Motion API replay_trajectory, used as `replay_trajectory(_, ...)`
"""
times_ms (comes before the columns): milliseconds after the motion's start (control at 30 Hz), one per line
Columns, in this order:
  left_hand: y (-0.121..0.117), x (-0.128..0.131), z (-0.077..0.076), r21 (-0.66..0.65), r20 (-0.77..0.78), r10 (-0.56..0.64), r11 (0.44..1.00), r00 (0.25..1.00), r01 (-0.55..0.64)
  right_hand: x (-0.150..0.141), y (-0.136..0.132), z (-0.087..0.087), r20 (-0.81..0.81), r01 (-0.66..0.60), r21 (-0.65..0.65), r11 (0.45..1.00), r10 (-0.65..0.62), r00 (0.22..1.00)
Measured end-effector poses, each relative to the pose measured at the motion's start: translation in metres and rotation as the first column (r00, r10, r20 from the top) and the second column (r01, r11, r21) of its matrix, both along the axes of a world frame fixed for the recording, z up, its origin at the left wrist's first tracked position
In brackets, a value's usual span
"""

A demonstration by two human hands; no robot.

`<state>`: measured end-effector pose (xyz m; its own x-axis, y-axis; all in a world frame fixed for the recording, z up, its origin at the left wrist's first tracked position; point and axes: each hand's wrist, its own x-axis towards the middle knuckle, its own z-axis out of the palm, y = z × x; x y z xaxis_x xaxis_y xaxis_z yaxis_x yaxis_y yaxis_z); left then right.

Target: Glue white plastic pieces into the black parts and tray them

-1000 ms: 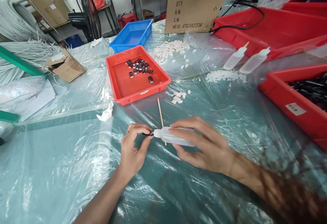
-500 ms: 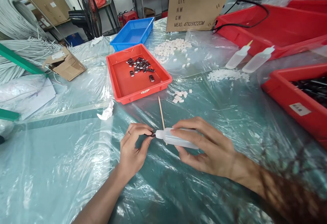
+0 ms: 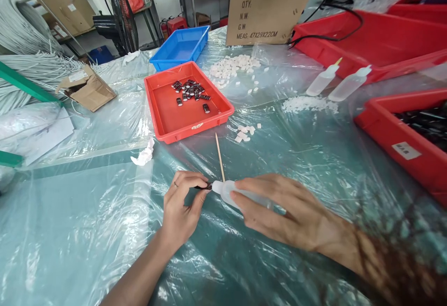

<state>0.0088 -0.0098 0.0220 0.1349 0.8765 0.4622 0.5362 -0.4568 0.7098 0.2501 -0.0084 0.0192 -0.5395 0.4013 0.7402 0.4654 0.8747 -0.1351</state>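
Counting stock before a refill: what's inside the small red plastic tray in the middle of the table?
The small red plastic tray holds a loose cluster of small dark rectangular parts near its far end, on a bare red floor. Its near wall hides a strip of that floor.

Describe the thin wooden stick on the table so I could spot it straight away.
Start at the red tray of small dark parts in the middle of the plastic-covered table. Just in front of its near right corner, the stick lies on the plastic, running toward the squeeze bottle in the right hand. It is the only slim, pale-brown wooden thing among white bits and plastic.
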Motion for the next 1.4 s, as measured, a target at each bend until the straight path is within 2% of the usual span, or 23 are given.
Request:
replay_trajectory(67,0.0,-0.001,0.0,0.007,-0.002,-0.001,1.0,1.0,0.001,-0.002,-0.002,0.003,0.013,-0.005,0.039,0.999,0.005,1.0)
replay_trajectory(100,0.001,-0.001,-0.001,0.012,-0.007,-0.002,1.0,1.0,0.002,-0.003,-0.002,0.004,-0.007,0.009,0.019,1.0,-0.008,1.0)
replay_trajectory(167,0.002,-0.002,-0.002,0.021,-0.02,-0.008,1.0,1.0,0.009,-0.006,0.0,0.006,-0.099,0.014,-0.121,0.992,-0.026,0.995)
replay_trajectory(233,0.003,-0.002,-0.004,0.025,-0.032,-0.01,1.0,0.999,0.01,-0.007,0.005,0.005,-0.216,-0.05,-0.358,0.932,-0.03,0.976)
replay_trajectory(300,0.003,-0.003,-0.005,0.012,-0.034,-0.003,1.0,0.999,0.004,-0.006,0.014,0.004,-0.332,-0.177,-0.589,0.788,-0.037,0.942)
replay_trajectory(367,0.002,-0.003,-0.007,-0.018,-0.011,0.013,1.0,1.0,-0.013,-0.002,0.026,0.0,-0.467,-0.345,-0.75,0.565,-0.083,0.88)
replay_trajectory(433,0.002,-0.003,-0.011,-0.045,0.029,0.037,0.998,0.999,-0.035,0.005,0.041,-0.004,-0.625,-0.546,-0.761,0.351,-0.169,0.762)
replay_trajectory(467,0.002,-0.003,-0.013,-0.055,0.053,0.05,0.997,0.997,-0.047,0.01,0.049,-0.006,-0.684,-0.624,-0.726,0.288,-0.217,0.697)
replay_trajectory(500,0.002,-0.002,-0.016,-0.059,0.073,0.062,0.997,0.995,-0.058,0.015,0.057,-0.008,-0.718,-0.666,-0.696,0.269,-0.252,0.649)
replay_trajectory(533,0.002,-0.002,-0.018,-0.061,0.087,0.071,0.996,0.994,-0.066,0.02,0.065,-0.01,-0.721,-0.657,-0.693,0.297,-0.266,0.64)
replay_trajectory(567,0.003,-0.002,-0.02,-0.061,0.096,0.076,0.996,0.992,-0.071,0.024,0.072,-0.013,-0.694,-0.602,-0.716,0.354,-0.265,0.67)
replay_trajectory(667,0.005,-0.002,-0.023,-0.054,0.085,0.086,0.995,0.993,-0.081,0.029,0.083,-0.02,-0.525,-0.317,-0.763,0.563,-0.254,0.813)
replay_trajectory(700,0.005,-0.002,-0.023,-0.051,0.068,0.089,0.995,0.994,-0.086,0.028,0.083,-0.022,-0.479,-0.239,-0.752,0.614,-0.26,0.839)
replay_trajectory(833,0.009,-0.002,-0.024,-0.026,0.041,0.133,0.991,0.99,-0.132,0.017,0.072,-0.024,-0.35,-0.063,-0.692,0.719,-0.258,0.901)
replay_trajectory(933,0.011,0.0,-0.024,-0.023,0.039,0.158,0.987,0.987,-0.157,0.02,0.069,-0.021,-0.268,-0.001,-0.63,0.776,-0.216,0.939)
replay_trajectory(1033,0.012,0.004,-0.022,-0.03,0.041,0.164,0.986,0.986,-0.163,0.039,0.085,-0.021,-0.222,0.022,-0.589,0.808,-0.188,0.957)
replay_trajectory(1100,0.011,0.007,-0.019,-0.028,0.046,0.166,0.986,0.985,-0.165,0.054,0.102,-0.028,-0.207,0.087,-0.585,0.806,-0.252,0.945)
replay_trajectory(1233,0.006,0.013,-0.02,0.021,0.044,0.161,0.987,0.986,-0.162,0.069,0.133,-0.052,-0.127,0.298,-0.61,0.734,-0.462,0.878)
replay_trajectory(1400,-0.001,0.016,-0.032,0.11,-0.031,0.021,0.994,0.999,-0.018,0.062,0.149,-0.072,0.046,0.412,-0.609,0.678,-0.488,0.872)
